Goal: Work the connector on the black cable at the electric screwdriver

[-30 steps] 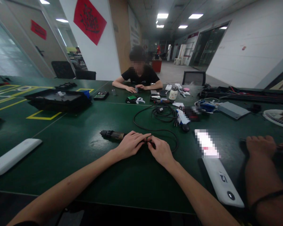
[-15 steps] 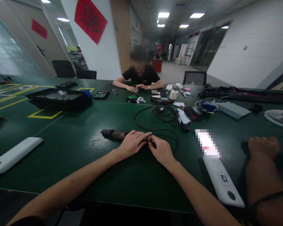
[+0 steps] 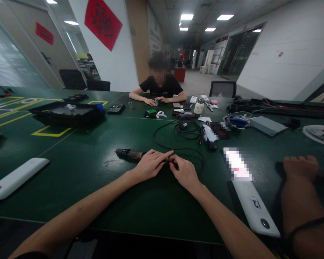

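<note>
An electric screwdriver (image 3: 130,154) lies on the green table with its tip pointing left. My left hand (image 3: 151,164) is laid over its rear part, thumb and fingers around it and one finger reaching toward the right. Close beside it, my right hand (image 3: 185,170) pinches the black cable (image 3: 204,162) where it meets the tool's tail. The fingers hide most of that joint. From there the cable loops right and back into a coil.
White numbered bars lie at left (image 3: 18,178) and right (image 3: 255,205). A black tray (image 3: 67,117) stands back left. Across the table, a person (image 3: 162,86) handles a small part. Another person's forearm (image 3: 299,194) rests at right. Electronics and a bottle (image 3: 199,107) fill the far middle.
Almost nothing differs. Both hands keep their places on the screwdriver and cable, with only slight finger motion.
</note>
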Motion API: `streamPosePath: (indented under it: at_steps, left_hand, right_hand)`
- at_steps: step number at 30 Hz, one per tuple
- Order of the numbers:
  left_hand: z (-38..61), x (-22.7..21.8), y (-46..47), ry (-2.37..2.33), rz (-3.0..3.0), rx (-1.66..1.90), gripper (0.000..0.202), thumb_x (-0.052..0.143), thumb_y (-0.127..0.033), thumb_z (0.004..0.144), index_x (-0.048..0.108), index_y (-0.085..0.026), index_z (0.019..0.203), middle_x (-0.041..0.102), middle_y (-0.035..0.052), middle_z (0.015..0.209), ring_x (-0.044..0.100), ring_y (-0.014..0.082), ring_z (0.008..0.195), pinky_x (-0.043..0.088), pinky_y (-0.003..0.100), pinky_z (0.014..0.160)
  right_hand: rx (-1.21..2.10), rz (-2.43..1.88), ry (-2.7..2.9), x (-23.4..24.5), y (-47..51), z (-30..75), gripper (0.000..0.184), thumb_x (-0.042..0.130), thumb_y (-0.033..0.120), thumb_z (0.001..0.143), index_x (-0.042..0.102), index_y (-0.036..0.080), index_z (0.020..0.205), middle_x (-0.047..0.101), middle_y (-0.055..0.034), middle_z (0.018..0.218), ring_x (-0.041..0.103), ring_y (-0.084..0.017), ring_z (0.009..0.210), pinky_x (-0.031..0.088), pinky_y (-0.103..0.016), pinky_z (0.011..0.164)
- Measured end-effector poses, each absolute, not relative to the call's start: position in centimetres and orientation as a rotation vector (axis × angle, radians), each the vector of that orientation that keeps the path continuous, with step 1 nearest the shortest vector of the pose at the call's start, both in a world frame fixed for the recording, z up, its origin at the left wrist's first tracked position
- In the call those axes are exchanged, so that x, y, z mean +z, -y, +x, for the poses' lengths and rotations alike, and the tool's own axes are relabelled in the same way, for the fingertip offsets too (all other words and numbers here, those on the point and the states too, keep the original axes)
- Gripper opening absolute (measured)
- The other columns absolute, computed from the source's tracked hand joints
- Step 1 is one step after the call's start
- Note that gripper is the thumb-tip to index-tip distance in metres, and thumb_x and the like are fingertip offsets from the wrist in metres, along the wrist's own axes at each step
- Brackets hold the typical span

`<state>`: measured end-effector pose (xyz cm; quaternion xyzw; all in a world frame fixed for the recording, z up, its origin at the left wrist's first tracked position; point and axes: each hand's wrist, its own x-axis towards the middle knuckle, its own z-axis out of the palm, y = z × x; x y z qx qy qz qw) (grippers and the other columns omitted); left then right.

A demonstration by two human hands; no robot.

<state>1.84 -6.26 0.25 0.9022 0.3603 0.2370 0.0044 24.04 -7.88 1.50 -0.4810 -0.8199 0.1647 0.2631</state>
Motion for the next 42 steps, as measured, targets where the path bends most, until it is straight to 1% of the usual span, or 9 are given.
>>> streamPosePath:
  at_steps: [6,10,15,20,25,30,34,39,42]
  left_hand:
    - [2.04,0.36,6.25,-1.201,2.823,0.722,0.062,0.052,-0.031,0.106,0.028,-0.028,0.162,0.07,0.0062,0.125,0.068,0.0226,0.114,0.046,0.041,0.1]
    - [2.01,0.37,6.35,-1.146,2.8,0.742,0.063,0.05,-0.027,0.106,0.026,-0.03,0.163,0.071,0.0041,0.125,0.067,0.0204,0.115,0.046,0.04,0.102]
    - [2.06,0.21,6.27,-1.198,2.814,0.741,0.059,0.052,-0.029,0.105,0.032,-0.028,0.161,0.071,0.0056,0.124,0.067,0.0219,0.114,0.046,0.041,0.1]
    - [1.87,0.01,6.15,-1.142,2.817,0.742,0.065,0.052,-0.028,0.104,0.025,-0.029,0.164,0.07,0.0048,0.127,0.067,0.0207,0.116,0.046,0.04,0.101]
    - [1.9,-0.01,6.04,-1.184,2.832,0.741,0.059,0.051,-0.031,0.106,0.032,-0.029,0.161,0.07,0.0059,0.127,0.068,0.0226,0.115,0.047,0.041,0.099]
    - [1.85,0.06,6.12,-1.13,2.827,0.72,0.065,0.052,-0.027,0.105,0.026,-0.029,0.163,0.069,0.0055,0.131,0.067,0.0212,0.117,0.046,0.041,0.101]
    - [1.96,-0.1,6.07,-1.169,2.824,0.752,0.06,0.052,-0.028,0.105,0.031,-0.029,0.161,0.07,0.006,0.127,0.068,0.0221,0.115,0.046,0.042,0.101]
    - [1.9,0.05,6.2,-1.147,2.811,0.752,0.064,0.054,-0.028,0.104,0.028,-0.029,0.163,0.071,0.005,0.127,0.067,0.0211,0.116,0.047,0.04,0.101]
    - [1.89,0.06,6.19,-1.15,2.808,0.758,0.061,0.053,-0.027,0.105,0.031,-0.029,0.161,0.071,0.0043,0.125,0.068,0.0208,0.114,0.047,0.04,0.101]
  right_hand:
    - [0.441,-1.308,2.207,1.36,7.86,24.01,0.011,0.056,0.023,0.102,0.062,0.026,0.111,0.075,-0.0021,0.102,0.071,-0.019,0.085,0.045,-0.028,0.072]
    - [0.442,-1.303,2.207,1.32,7.84,24.05,0.012,0.056,0.023,0.102,0.062,0.026,0.112,0.074,-0.0017,0.101,0.07,-0.019,0.085,0.045,-0.028,0.073]
    - [0.443,-1.303,2.205,1.22,7.77,23.98,0.013,0.056,0.022,0.101,0.063,0.025,0.111,0.075,-0.0027,0.103,0.071,-0.019,0.088,0.046,-0.028,0.075]
    - [0.446,-1.306,2.201,1.21,7.78,24.03,0.013,0.056,0.022,0.101,0.063,0.025,0.111,0.075,-0.0026,0.102,0.071,-0.019,0.086,0.046,-0.029,0.074]
    - [0.449,-1.291,2.193,1.16,7.81,24.1,0.012,0.056,0.022,0.101,0.063,0.025,0.111,0.074,-0.003,0.104,0.071,-0.019,0.09,0.047,-0.029,0.077]
    - [0.453,-1.284,2.183,1.0,7.75,24.1,0.012,0.057,0.021,0.1,0.062,0.025,0.11,0.074,-0.0026,0.102,0.07,-0.02,0.089,0.047,-0.029,0.077]
    - [0.456,-1.268,2.174,0.92,7.68,24.15,0.013,0.057,0.02,0.099,0.062,0.024,0.111,0.073,-0.003,0.103,0.07,-0.019,0.09,0.047,-0.029,0.078]
    - [0.465,-1.238,2.161,0.89,7.62,24.3,0.011,0.058,0.019,0.098,0.062,0.024,0.107,0.073,-0.0029,0.101,0.069,-0.018,0.086,0.047,-0.028,0.074]
    - [0.471,-1.221,2.157,0.77,7.5,24.33,0.011,0.059,0.019,0.097,0.063,0.023,0.106,0.072,-0.0032,0.1,0.068,-0.018,0.085,0.047,-0.028,0.075]
